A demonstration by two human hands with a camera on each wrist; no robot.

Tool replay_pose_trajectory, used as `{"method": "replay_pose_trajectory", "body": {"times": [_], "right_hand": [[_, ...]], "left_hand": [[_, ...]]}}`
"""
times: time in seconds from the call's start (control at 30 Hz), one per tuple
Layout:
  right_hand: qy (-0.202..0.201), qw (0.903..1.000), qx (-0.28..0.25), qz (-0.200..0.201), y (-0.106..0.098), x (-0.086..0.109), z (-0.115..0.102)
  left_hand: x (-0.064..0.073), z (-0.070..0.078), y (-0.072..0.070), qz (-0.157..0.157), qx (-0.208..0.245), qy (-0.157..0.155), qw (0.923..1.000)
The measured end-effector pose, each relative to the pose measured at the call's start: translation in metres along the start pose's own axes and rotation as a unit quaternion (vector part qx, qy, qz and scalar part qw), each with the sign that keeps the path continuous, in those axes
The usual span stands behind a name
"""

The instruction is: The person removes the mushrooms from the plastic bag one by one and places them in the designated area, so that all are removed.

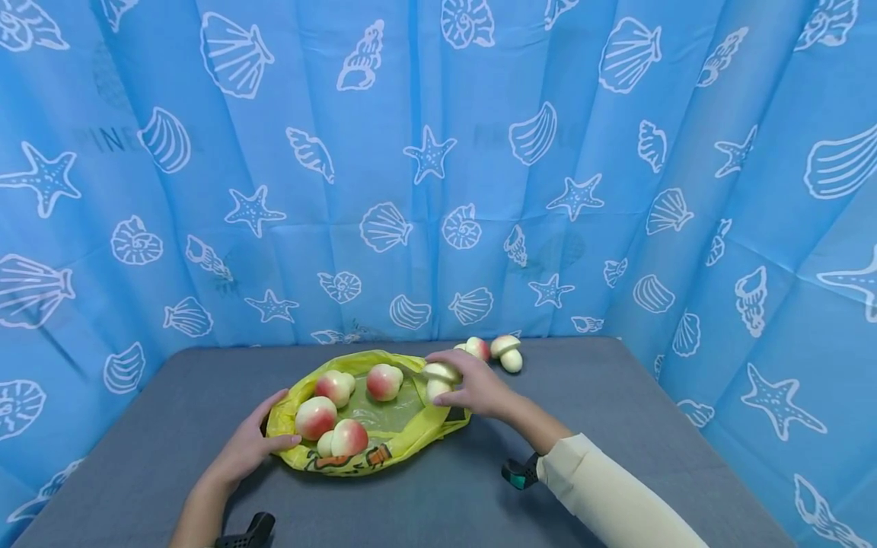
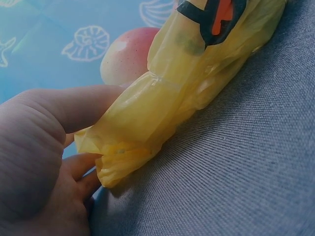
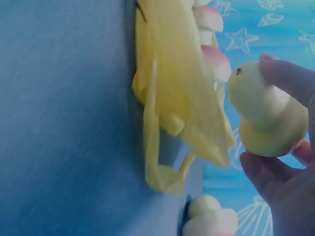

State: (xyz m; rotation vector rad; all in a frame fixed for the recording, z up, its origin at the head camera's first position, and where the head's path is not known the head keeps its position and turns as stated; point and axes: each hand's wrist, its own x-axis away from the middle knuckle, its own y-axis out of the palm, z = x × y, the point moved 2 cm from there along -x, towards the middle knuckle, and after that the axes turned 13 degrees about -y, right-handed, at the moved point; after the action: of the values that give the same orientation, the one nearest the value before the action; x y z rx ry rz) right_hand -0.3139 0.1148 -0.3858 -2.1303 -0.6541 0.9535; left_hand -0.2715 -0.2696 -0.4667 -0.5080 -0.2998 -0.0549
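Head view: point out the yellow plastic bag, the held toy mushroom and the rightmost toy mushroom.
Yellow plastic bag (image 1: 419,434): head view, on its front wall.
Held toy mushroom (image 1: 437,389): head view, on its stem.
Rightmost toy mushroom (image 1: 510,360): head view, on its stem.

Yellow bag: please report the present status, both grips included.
Right grip holds mushroom at right side of yellow bag. Left grip holds bag's left rim. Four more mushrooms inside bag. Opening: no obstruction seen.
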Motion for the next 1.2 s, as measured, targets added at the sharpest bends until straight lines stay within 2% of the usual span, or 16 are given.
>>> {"method": "replay_pose_trajectory", "body": {"times": [0.33,0.5,0.73,0.87,1.03,1.2], "right_hand": [[0.000,0.9985,0.032,0.044,-0.008,0.025,0.017],[0.018,0.9977,0.032,0.058,-0.013,0.038,0.028],[0.043,0.9933,0.075,0.076,-0.024,0.059,0.040],[0.053,0.9928,0.078,0.074,-0.028,0.070,0.046],[0.088,0.9917,0.072,0.060,-0.033,0.084,0.053],[0.099,0.9893,0.095,0.050,-0.043,0.098,0.058]], "left_hand": [[0.002,0.001,0.000,0.000,-0.007,-0.001,1.0000],[0.001,0.000,0.000,0.002,-0.006,-0.006,1.0000],[0.003,0.002,-0.001,0.000,-0.007,-0.005,1.0000],[0.004,0.004,-0.002,0.001,-0.010,-0.009,0.9999],[0.004,0.003,-0.001,0.000,-0.011,-0.012,0.9999],[0.004,0.004,-0.001,-0.001,-0.008,-0.013,0.9999]]}}
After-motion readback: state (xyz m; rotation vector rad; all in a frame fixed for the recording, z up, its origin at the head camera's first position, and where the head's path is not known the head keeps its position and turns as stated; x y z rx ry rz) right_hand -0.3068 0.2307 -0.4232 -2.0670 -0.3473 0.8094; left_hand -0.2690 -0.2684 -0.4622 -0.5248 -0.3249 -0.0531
